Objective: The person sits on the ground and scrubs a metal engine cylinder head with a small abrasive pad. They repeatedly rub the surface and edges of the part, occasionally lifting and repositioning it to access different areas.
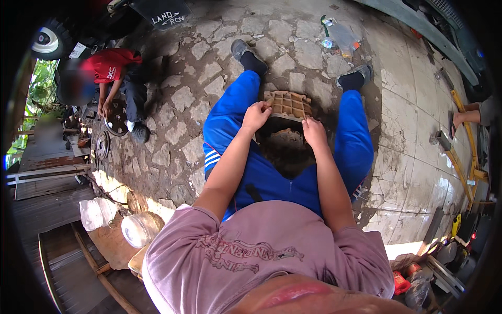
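One floor of grey, irregular stone paving point(182, 98) spreads beneath two outstretched legs in bright blue trousers point(229, 111), and between them sits a brown, grid-ribbed, apparently metal casing point(288, 102) with a dark hollow on its near side. It looks heavy, stiff and possibly slippery with grime, so its thick side rims seem the best holds, where the bare left hand point(255, 117) curls at the left edge and the bare right hand point(315, 132), apart from it, at the right. How firmly either grips cannot be told, and shadow hides the hollow's interior and the casing's underside.
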`<action>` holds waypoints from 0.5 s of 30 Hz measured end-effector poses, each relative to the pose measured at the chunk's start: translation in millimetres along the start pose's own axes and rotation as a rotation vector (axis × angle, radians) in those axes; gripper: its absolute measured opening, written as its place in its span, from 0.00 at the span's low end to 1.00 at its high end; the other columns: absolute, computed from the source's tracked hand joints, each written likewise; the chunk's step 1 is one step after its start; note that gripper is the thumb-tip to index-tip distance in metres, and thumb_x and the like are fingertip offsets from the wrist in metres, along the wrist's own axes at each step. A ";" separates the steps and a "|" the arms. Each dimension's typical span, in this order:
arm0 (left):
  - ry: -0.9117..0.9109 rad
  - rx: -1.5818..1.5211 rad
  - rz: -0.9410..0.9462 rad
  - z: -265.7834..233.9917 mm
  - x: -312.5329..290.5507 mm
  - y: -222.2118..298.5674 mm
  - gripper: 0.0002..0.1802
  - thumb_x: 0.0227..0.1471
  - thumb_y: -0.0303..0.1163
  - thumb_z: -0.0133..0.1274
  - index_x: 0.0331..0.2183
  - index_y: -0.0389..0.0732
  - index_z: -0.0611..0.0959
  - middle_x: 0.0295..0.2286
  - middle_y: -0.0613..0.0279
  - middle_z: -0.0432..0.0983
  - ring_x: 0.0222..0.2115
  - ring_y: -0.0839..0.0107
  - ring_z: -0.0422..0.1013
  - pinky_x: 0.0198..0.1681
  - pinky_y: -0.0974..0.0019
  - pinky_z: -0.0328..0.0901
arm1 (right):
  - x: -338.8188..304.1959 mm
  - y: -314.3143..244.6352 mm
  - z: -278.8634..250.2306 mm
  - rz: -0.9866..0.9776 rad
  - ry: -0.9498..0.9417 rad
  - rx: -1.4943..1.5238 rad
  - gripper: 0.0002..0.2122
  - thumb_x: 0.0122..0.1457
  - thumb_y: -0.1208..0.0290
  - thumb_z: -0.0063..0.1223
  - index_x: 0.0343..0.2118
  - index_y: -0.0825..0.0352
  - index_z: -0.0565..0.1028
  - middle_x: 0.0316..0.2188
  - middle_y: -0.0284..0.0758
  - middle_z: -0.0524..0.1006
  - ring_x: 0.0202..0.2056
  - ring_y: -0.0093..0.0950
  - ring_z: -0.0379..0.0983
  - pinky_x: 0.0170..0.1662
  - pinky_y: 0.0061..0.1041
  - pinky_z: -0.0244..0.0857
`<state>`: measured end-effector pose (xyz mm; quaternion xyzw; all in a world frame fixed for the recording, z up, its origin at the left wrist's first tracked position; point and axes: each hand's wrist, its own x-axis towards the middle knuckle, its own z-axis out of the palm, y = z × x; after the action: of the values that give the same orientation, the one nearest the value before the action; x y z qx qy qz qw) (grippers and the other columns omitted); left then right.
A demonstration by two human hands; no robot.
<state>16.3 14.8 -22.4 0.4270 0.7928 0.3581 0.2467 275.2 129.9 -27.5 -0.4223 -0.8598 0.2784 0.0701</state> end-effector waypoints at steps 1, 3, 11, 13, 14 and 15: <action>-0.022 -0.033 -0.052 0.7 -0.9 1.4 0.19 0.59 0.40 0.62 0.46 0.37 0.87 0.39 0.49 0.84 0.40 0.56 0.81 0.48 0.57 0.73 | -5.1 -5.7 -5.6 0.005 0.030 -0.007 0.19 0.70 0.63 0.48 0.56 0.69 0.79 0.53 0.46 0.81 0.55 0.46 0.77 0.63 0.48 0.67; -0.051 -0.100 -0.100 4.7 -4.7 3.8 0.20 0.61 0.42 0.61 0.47 0.37 0.87 0.41 0.50 0.85 0.42 0.58 0.82 0.50 0.59 0.73 | -4.3 -3.7 -6.8 0.047 0.050 0.087 0.19 0.70 0.63 0.48 0.55 0.69 0.80 0.52 0.46 0.82 0.53 0.47 0.78 0.62 0.46 0.68; -0.032 -0.078 -0.021 2.3 2.6 -8.2 0.21 0.65 0.46 0.59 0.48 0.38 0.86 0.41 0.50 0.86 0.44 0.60 0.82 0.52 0.59 0.72 | 0.2 -1.8 -6.0 -0.015 0.121 0.096 0.19 0.71 0.61 0.45 0.55 0.68 0.80 0.53 0.44 0.82 0.52 0.49 0.79 0.59 0.45 0.71; -0.073 -0.078 -0.047 -1.4 -1.6 3.4 0.22 0.65 0.47 0.58 0.49 0.39 0.86 0.41 0.53 0.86 0.44 0.63 0.81 0.51 0.60 0.72 | 0.0 12.0 -1.1 0.032 0.096 0.097 0.19 0.72 0.60 0.45 0.56 0.66 0.80 0.56 0.44 0.80 0.54 0.47 0.78 0.61 0.47 0.69; -0.087 -0.086 -0.069 -4.4 -1.5 7.4 0.22 0.66 0.48 0.58 0.49 0.39 0.86 0.40 0.54 0.86 0.44 0.64 0.81 0.51 0.60 0.72 | 6.7 18.3 -0.2 0.040 0.065 0.062 0.20 0.72 0.60 0.44 0.57 0.66 0.79 0.57 0.44 0.79 0.56 0.46 0.77 0.63 0.48 0.67; -0.078 -0.106 -0.066 -6.6 -3.5 8.3 0.23 0.66 0.48 0.57 0.50 0.40 0.86 0.40 0.53 0.86 0.44 0.65 0.81 0.51 0.61 0.72 | 8.9 21.9 1.8 0.013 0.083 0.046 0.20 0.72 0.60 0.44 0.58 0.65 0.79 0.58 0.44 0.79 0.57 0.45 0.76 0.64 0.49 0.66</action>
<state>17.7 12.5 -11.6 0.4007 0.7763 0.3743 0.3111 283.9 146.7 -41.8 -0.4372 -0.8468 0.2808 0.1136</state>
